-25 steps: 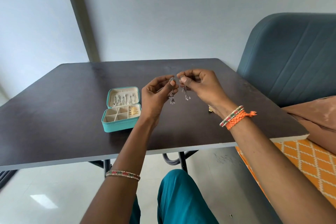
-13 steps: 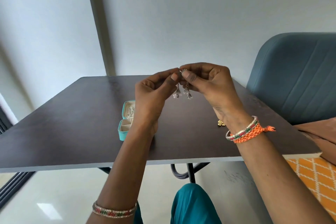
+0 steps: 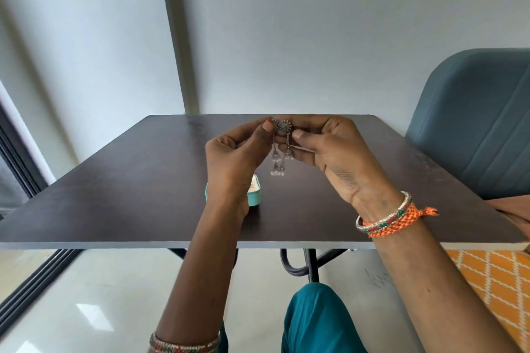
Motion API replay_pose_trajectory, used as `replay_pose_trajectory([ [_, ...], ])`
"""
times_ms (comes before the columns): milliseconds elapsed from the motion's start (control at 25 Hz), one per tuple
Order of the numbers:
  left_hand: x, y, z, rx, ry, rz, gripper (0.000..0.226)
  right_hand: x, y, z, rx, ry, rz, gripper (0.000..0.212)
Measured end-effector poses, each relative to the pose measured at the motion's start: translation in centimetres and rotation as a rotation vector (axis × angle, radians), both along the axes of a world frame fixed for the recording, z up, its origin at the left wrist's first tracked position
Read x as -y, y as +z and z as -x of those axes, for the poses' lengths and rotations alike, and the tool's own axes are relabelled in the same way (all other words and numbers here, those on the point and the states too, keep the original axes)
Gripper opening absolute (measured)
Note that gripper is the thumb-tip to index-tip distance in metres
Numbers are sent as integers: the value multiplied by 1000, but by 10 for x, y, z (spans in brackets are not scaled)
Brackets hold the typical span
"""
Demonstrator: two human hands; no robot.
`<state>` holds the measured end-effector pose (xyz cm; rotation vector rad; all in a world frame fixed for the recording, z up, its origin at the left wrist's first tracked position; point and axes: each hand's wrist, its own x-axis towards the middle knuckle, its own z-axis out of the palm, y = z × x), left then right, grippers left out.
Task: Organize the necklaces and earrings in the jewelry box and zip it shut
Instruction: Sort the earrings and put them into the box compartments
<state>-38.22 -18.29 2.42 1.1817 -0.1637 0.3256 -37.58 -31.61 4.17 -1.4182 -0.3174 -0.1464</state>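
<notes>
Both hands are raised above the dark table (image 3: pixel 120 203) and pinch silver dangling earrings (image 3: pixel 281 135) between them. My left hand (image 3: pixel 238 157) grips the round studded top from the left; my right hand (image 3: pixel 332 152) grips from the right. Chains with small bell drops hang down between the palms. The teal jewelry box (image 3: pixel 255 195) sits on the table behind my left wrist, which hides most of it; only its right end shows.
A blue-grey padded chair (image 3: pixel 476 123) stands at the table's right side, with orange patterned fabric (image 3: pixel 493 278) below it. A dark window frame (image 3: pixel 17 157) runs along the left. A pale wall with a vertical strip (image 3: pixel 177 37) is beyond the table.
The two earrings, held apart a second ago, are now brought together at their tops. Both hands have risen, and the view has tilted up, so my left wrist now covers the box.
</notes>
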Motion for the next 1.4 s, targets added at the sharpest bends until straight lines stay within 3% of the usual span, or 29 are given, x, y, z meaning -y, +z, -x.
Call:
replay_pose_trajectory([
  [160,-5,-4,6,-46,-50,64,10,-6,-3,2,-77,75,-60,38],
  [480,-13,0,16,-91,-66,155,10,-14,-3,7,-132,180,-202,38],
  [840,-15,-2,21,-115,59,65,8,-22,-8,8,-127,151,-203,22],
  [1400,-12,-5,27,-80,-58,159,19,-23,-6,10,-117,135,-220,24],
])
